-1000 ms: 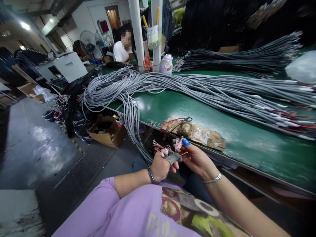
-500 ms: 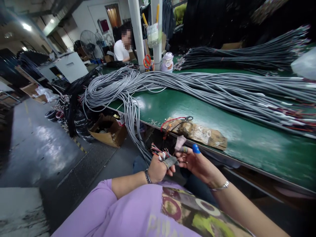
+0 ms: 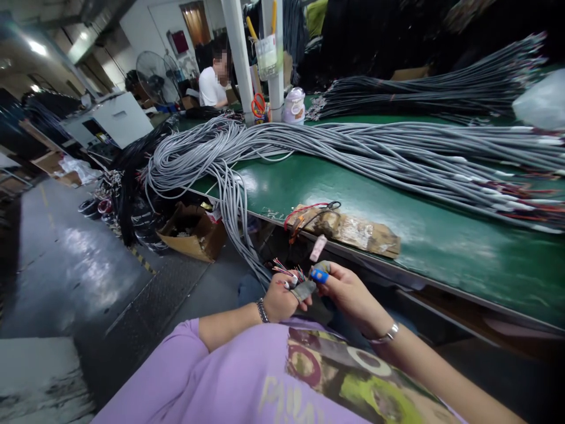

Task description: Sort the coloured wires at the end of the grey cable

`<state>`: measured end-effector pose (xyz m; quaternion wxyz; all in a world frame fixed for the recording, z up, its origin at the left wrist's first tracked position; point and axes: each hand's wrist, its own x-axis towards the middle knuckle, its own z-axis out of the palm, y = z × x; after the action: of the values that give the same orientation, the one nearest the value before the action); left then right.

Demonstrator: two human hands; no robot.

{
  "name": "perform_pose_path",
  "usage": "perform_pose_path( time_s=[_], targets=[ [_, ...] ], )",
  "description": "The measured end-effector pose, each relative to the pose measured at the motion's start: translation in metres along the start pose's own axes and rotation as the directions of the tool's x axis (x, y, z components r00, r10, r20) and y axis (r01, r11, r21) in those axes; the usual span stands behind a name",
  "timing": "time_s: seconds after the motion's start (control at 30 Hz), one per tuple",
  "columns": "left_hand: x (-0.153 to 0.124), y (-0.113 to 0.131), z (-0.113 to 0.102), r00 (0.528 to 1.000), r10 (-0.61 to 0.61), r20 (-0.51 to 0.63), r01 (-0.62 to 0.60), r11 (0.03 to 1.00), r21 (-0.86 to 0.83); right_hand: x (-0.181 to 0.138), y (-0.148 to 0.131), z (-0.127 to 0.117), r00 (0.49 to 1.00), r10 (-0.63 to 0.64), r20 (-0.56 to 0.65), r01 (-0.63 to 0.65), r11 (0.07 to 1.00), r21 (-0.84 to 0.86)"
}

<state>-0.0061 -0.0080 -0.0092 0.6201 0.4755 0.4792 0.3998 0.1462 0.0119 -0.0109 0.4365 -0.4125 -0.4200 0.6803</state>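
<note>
My left hand [image 3: 282, 299], with grey tape around its thumb, is closed around the ends of several grey cables [image 3: 236, 203]. Thin coloured wires [image 3: 282, 268] fan out above that fist, with small white sleeves near them. Close beside it, my right hand [image 3: 348, 291] has its thumb and forefinger pinched together at the wires; a blue cover is on the thumb and grey tape on the forefinger. The pinched tip is partly hidden, but a wire appears to be in it. A pale pink piece [image 3: 318, 248] is just beyond my right fingertips, by the table edge.
A taped wooden board [image 3: 364, 232] with red and black leads lies at the edge of the green table [image 3: 282, 182]. Long grey cables [image 3: 375, 147] cross the tabletop. A cardboard box [image 3: 192, 232] stands on the floor. A person [image 3: 212, 85] sits behind the post.
My right thumb has come down onto the forefinger, closing a pinch beside the left hand's wires. My left hand keeps its hold. The view has shifted slightly.
</note>
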Motion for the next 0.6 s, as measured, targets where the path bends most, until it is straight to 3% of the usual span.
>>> perform_pose_path(
  time_s=[0.23,0.43,0.6],
  targets=[
    [0.007,-0.011,0.001,0.970,0.021,-0.244,-0.058,0.988,-0.147,0.000,0.006,0.013,0.994,-0.035,-0.105,0.043,0.996,0.075],
    [0.007,-0.002,0.002,0.963,0.000,-0.269,-0.056,0.978,-0.200,0.002,0.007,0.008,0.998,-0.018,-0.057,0.029,0.978,0.207],
    [0.009,0.000,0.005,0.969,0.023,-0.244,-0.081,0.971,-0.227,0.017,0.006,-0.008,0.991,0.112,-0.074,-0.078,0.929,0.362]
  ],
)
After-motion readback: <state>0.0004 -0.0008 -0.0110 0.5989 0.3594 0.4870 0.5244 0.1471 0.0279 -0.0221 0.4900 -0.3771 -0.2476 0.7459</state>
